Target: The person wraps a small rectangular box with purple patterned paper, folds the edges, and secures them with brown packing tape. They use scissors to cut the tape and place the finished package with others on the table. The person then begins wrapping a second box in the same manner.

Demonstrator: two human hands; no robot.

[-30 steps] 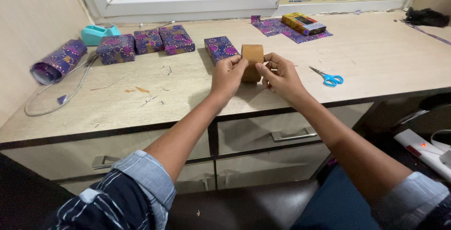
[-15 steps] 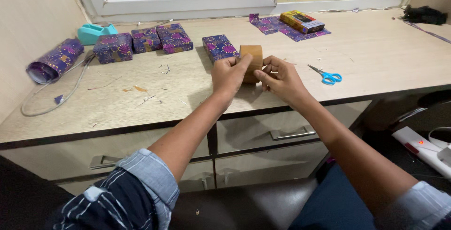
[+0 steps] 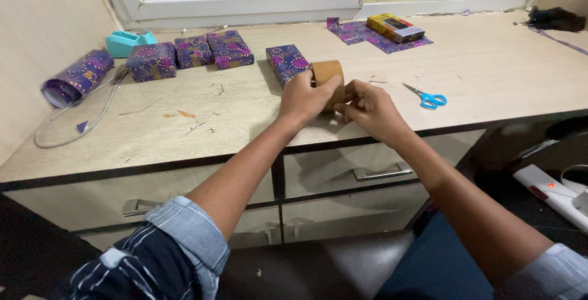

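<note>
A roll of brown tape (image 3: 327, 73) stands on edge on the wooden desk (image 3: 257, 116). My left hand (image 3: 306, 97) grips its left side, thumb across the front. My right hand (image 3: 369, 106) holds the right side, fingers curled against the roll. Just behind the roll lies a small box wrapped in purple patterned paper (image 3: 286, 62). Both forearms reach over the desk's front edge.
Three more purple-wrapped boxes (image 3: 190, 53) sit at the back left beside a teal tape dispenser (image 3: 125, 41) and a roll of purple wrapping paper (image 3: 76, 78). Blue-handled scissors (image 3: 425, 97) lie to the right. A yellow box (image 3: 403, 28) rests on paper scraps near the window.
Both hands have closed in tighter around the tape roll and dropped slightly toward the desk. The roll tilted a little.
</note>
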